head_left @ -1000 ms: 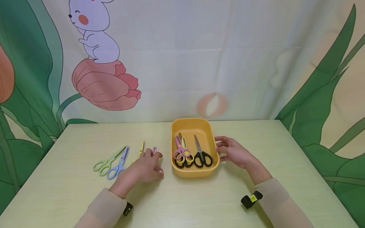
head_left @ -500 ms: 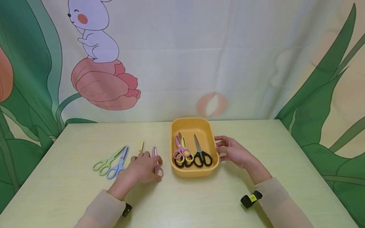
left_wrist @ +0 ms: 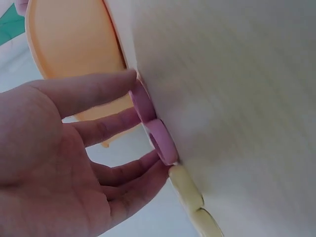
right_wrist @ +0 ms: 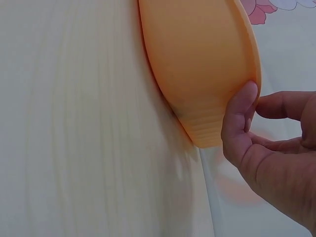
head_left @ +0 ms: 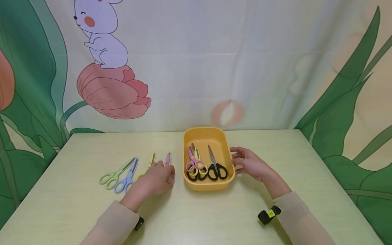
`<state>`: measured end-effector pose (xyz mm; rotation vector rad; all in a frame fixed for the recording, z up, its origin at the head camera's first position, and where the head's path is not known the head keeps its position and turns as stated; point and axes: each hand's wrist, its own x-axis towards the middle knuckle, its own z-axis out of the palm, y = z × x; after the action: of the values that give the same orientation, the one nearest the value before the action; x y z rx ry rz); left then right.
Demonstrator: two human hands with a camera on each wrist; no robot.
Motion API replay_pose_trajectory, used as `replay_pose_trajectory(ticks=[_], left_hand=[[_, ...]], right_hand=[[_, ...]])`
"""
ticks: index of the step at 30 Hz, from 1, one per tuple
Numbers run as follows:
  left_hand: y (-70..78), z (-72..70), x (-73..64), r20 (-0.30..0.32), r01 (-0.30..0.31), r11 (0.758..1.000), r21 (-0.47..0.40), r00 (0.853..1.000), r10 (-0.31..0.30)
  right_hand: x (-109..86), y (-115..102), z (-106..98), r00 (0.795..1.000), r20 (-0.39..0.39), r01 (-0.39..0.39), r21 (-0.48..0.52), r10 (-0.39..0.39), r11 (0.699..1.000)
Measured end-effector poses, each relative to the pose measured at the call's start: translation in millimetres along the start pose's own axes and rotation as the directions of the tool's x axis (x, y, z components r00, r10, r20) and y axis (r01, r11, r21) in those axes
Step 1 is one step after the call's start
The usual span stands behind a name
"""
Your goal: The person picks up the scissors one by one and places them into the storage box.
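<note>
My left hand (head_left: pixel 156 178) pinches the handle of a pair of pink scissors (head_left: pixel 168 159), whose blade points away from me. In the left wrist view, thumb and fingers close round the pink handle loops (left_wrist: pixel 163 140), low over the table. A pair of yellow scissors (head_left: pixel 152 158) lies just left of them, partly covered by that hand. On the right, my right hand (head_left: pixel 249 164) grips the rim of a yellow-orange plastic bin (head_left: pixel 209 186), thumb on the outer wall in the right wrist view. The bin holds pink scissors (head_left: pixel 192 157), yellow scissors (head_left: pixel 197 154) and black-handled scissors (head_left: pixel 216 166).
Green scissors (head_left: pixel 115 176) and blue scissors (head_left: pixel 130 175) lie side by side at the left of the pale wooden table (head_left: pixel 208 217). More black handles show under the pink and yellow pairs in the bin. A printed curtain (head_left: pixel 183 68) hangs behind the table.
My left thumb and fingers have drawn together on the pink scissors, which have shifted slightly away from me. The right hand and the bin have stayed put.
</note>
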<state>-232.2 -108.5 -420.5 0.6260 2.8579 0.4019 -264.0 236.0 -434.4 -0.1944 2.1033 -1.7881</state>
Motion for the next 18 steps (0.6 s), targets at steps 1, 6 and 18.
replay_pose_trajectory(ticks=[1, 6, 18], left_hand=[[0.9, 0.6, 1.4, 0.004, 0.007, 1.0, -0.001, 1.0, -0.007], [5.0, 5.0, 7.6, -0.019, 0.008, 0.997, 0.072, 1.0, -0.007], [6.6, 8.4, 15.9, 0.008, 0.044, 0.998, 0.053, 0.999, -0.044]], right_hand=[[0.0, 0, 0, 1.0, 0.0, -0.001, 0.001, 0.001, 1.0], [0.5, 0, 0, 1.0, 0.0, -0.001, 0.0, 0.001, 1.0], [1.3, 2, 0, 1.0, 0.005, 0.006, 0.007, -0.006, 1.0]])
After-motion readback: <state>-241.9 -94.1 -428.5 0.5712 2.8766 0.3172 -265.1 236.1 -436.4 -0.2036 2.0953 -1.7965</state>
